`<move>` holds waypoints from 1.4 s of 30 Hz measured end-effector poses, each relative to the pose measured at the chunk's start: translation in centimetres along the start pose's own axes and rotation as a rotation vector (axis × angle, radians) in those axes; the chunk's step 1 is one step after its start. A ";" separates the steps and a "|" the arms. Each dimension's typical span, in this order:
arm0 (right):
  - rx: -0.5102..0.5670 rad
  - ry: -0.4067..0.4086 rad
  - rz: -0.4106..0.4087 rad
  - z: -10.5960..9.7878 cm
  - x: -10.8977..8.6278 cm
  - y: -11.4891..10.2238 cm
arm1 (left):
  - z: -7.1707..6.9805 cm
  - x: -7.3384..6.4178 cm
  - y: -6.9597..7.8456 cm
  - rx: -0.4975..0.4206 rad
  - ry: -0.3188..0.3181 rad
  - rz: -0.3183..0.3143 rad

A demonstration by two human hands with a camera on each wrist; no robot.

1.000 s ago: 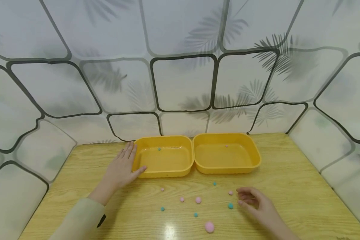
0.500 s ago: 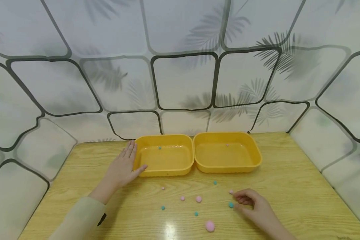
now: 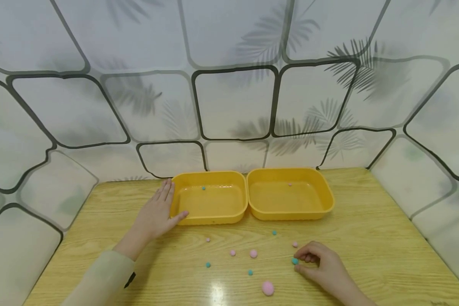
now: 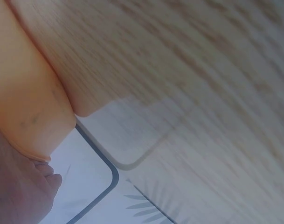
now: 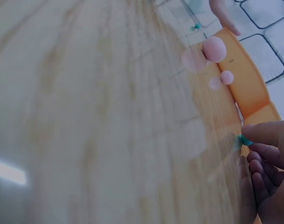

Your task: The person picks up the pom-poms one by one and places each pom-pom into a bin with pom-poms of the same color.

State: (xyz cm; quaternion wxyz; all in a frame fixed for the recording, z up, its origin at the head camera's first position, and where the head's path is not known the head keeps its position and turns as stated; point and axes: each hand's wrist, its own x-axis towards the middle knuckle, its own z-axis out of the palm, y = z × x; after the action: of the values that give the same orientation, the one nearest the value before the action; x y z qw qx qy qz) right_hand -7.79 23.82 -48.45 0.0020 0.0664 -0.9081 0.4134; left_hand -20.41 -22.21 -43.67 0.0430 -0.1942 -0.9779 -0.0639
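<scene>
My right hand (image 3: 325,267) is low over the table at the right. Its thumb and index finger pinch a small teal ball (image 3: 295,261), which the right wrist view also shows between the fingertips. Just behind that ball lies a small pink ball (image 3: 295,244). At the left, my left hand (image 3: 153,217) rests on the left end of the left yellow tray (image 3: 210,220), fingers straight along the side and thumb over the front rim. Inside this tray is a teal ball (image 3: 203,188). The right yellow tray (image 3: 290,216) stands against it, holding a tiny pink ball (image 3: 290,184).
Loose on the wood-grain table (image 3: 375,238) in front of the trays are several pink and teal balls, among them a large pink ball (image 3: 267,288) and a teal ball (image 3: 208,264). A patterned wall covering (image 3: 233,106) rises behind and at both sides.
My right hand has moved slightly left to the teal ball, and its thumb and index finger have closed on it. The left hand keeps its place on the tray.
</scene>
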 end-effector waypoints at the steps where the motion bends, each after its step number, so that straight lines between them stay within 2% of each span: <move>1: -0.011 -0.004 0.001 0.0 0.0 0.0 | 0.0 0.0 0.0 0.002 0.002 0.001; 6: -0.043 -0.003 -0.014 0.1 0.0 -0.2 | 0.2 0.0 -0.1 0.007 -0.011 -0.003; 14: -0.020 0.011 -0.052 0.1 -0.3 0.0 | 0.1 0.0 0.0 0.004 -0.016 -0.009; 21: 0.016 -0.030 -0.003 -0.4 -0.1 -0.3 | -0.1 0.0 0.2 -0.008 -0.006 -0.002; 31: 0.069 0.001 0.015 -0.5 0.5 -1.6 | 0.0 0.1 0.3 -0.017 -0.028 -0.015; 37: 0.065 -0.034 0.075 -0.7 1.2 -2.9 | 0.0 -0.1 0.4 -0.032 -0.030 -0.022; 40: 0.060 -0.032 0.060 -0.8 1.8 -3.6 | -0.1 -0.1 0.4 -0.027 -0.026 -0.021; 42: 0.054 -0.022 0.020 -0.8 2.3 -4.0 | -0.1 -0.2 0.4 -0.025 -0.027 -0.023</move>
State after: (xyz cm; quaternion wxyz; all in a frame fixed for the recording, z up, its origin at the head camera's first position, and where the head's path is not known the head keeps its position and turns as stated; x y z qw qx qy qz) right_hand -9.60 21.56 -44.75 -0.0138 0.0616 -0.8972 0.4371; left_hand -20.10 -21.93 -43.59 0.0266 -0.1842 -0.9797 -0.0738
